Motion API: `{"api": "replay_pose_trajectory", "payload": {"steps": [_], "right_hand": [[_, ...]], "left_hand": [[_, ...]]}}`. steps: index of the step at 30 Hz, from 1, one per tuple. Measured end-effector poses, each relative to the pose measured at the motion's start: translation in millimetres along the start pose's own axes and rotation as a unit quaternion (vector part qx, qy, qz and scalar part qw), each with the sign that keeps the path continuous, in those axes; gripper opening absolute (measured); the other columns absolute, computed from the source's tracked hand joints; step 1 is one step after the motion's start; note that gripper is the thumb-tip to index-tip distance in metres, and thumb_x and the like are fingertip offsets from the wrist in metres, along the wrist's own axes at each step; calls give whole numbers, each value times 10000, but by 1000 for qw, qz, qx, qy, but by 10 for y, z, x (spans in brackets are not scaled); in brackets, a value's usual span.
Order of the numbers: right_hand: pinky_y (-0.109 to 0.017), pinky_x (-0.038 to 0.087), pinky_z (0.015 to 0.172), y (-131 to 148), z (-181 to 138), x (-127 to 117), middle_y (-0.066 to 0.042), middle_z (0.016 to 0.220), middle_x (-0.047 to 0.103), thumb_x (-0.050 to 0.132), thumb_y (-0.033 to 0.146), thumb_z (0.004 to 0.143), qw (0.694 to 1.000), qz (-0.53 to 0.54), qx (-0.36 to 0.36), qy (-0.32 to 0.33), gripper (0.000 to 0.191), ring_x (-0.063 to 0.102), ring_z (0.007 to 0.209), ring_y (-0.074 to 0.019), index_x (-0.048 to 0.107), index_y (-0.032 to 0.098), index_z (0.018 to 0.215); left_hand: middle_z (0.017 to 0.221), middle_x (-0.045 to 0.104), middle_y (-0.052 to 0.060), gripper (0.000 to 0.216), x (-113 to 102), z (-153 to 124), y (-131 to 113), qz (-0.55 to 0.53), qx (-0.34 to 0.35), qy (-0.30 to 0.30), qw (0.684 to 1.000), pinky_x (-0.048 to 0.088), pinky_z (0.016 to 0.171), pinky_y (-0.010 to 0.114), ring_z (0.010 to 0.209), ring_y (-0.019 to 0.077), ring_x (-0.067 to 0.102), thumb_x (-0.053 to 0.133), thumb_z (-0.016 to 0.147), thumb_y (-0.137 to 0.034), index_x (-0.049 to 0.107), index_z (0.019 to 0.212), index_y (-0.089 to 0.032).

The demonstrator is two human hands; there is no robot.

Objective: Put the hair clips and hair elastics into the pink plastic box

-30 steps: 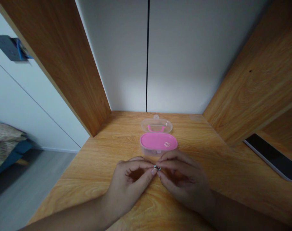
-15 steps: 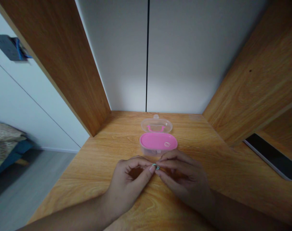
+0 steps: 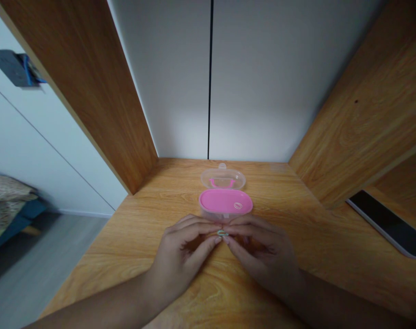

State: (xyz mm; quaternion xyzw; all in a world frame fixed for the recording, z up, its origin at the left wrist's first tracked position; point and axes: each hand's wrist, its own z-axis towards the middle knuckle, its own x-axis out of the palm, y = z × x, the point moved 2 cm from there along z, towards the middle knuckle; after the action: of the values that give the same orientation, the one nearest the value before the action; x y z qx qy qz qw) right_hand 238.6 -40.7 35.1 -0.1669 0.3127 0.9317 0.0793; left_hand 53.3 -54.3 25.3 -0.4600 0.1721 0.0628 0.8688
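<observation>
My left hand (image 3: 184, 249) and my right hand (image 3: 258, 253) meet fingertip to fingertip over the wooden desk (image 3: 132, 237). Between the thumbs and forefingers they pinch a tiny pale ring-shaped thing (image 3: 222, 233); it is too small to identify. Just beyond the fingertips stands an open clear plastic case with a pink inner tray (image 3: 225, 201). A small ring (image 3: 238, 206) lies on the pink tray at its right end. The case's clear lid (image 3: 223, 178) is folded back behind it, with a pink piece showing through it.
Wooden side panels (image 3: 101, 91) wall the desk on the left and right, with a white back wall. A dark tablet or phone (image 3: 388, 223) lies on a lower shelf at the right. The floor and a bed corner (image 3: 9, 205) show at the left.
Both hands have shifted slightly away from me toward the pink case, still pinching the tiny thing; the left fingers have stretched out flatter.
</observation>
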Motion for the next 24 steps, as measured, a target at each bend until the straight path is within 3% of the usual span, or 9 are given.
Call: {"api": "replay_pose_trajectory", "payload": {"steps": [10, 19, 21, 24], "right_hand": [[-240, 632, 715, -32, -25, 10, -27, 902, 787, 690, 110, 883, 999, -30, -10, 13, 246, 754, 789, -149, 769, 265, 1057], [-273, 616, 739, -5, -28, 9, -8, 946, 773, 725, 119, 866, 999, -37, -20, 15, 328, 735, 821, -155, 722, 299, 1141], [-343, 605, 800, 10, -32, -18, -13, 960, 750, 747, 137, 844, 998, -63, -17, -8, 353, 714, 875, -189, 706, 318, 1144], [-468, 543, 945, -41, -43, -67, -59, 1138, 653, 766, 185, 827, 988, -122, 22, -96, 386, 634, 1076, -254, 681, 330, 1173]], "left_hand": [[971, 788, 19, 195, -64, 45, -6, 72, 81, -4, 994, 559, 840, 276, 924, 148, 704, 706, 904, -103, 729, 1052, -228], [905, 786, 26, 106, -88, 57, 28, 79, 69, -5, 994, 556, 785, 282, 855, 158, 701, 693, 922, -145, 736, 985, -219], [883, 780, 28, 80, -91, 64, 45, 74, 55, -14, 996, 550, 760, 279, 829, 161, 700, 692, 926, -169, 744, 959, -221], [867, 769, 19, 68, -115, 82, 98, 76, 19, -41, 996, 535, 754, 275, 806, 157, 694, 698, 927, -202, 755, 942, -235]]}}
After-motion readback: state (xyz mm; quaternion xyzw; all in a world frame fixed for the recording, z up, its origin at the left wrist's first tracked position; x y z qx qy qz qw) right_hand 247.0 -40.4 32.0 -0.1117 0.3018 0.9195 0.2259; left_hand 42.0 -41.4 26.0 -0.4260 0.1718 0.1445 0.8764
